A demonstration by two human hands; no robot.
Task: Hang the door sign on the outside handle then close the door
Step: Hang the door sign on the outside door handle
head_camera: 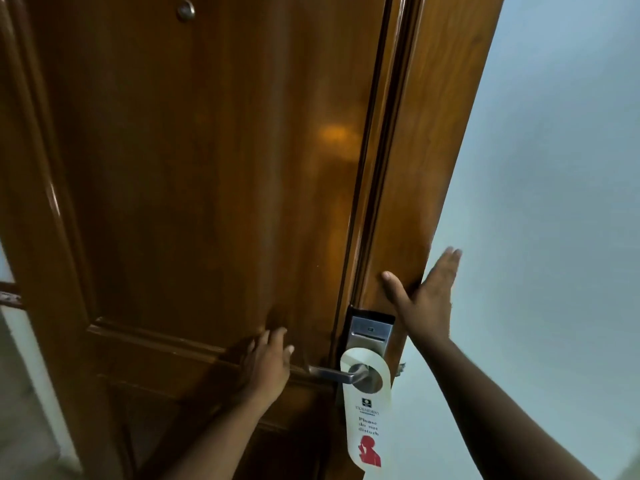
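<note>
Varnished wood door (194, 168) stood shut, door sign (367, 415) (cream, red-printed) hanging on its handle (334, 373); left hand (266, 363) lay flat and empty beside it, right hand (424, 299) spread open against the frame (433, 150).

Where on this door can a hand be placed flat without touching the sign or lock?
Free: the broad upper panel of the door, between the peephole and the left hand. Crowded: around the handle, where the sign hangs under the lock plate, with the right hand beside it.
</note>
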